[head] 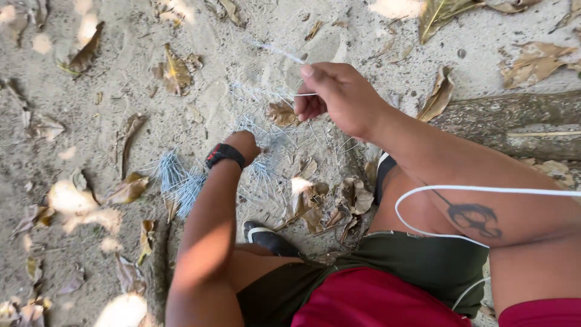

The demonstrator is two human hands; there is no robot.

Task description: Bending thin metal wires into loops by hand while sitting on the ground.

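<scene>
- Risk, judged: the fine net point(254, 130) could snag on the dry leaves point(315, 200) or knot on itself, because its thin mesh lies loose across the littered sandy ground point(109, 103).
- Right hand point(339, 91): fingers pinched together on a pale strand point(284, 53) of the net, lifted just above the mesh.
- Left hand point(245, 144): pressed down into the mesh; closed or spread, cannot tell. Black wristband point(225, 154) at the wrist.
- Net: spread on the ground between both hands, bunched folds point(178, 181) beside the left forearm.
- Log point(514, 121): right of the net, apart.
</scene>
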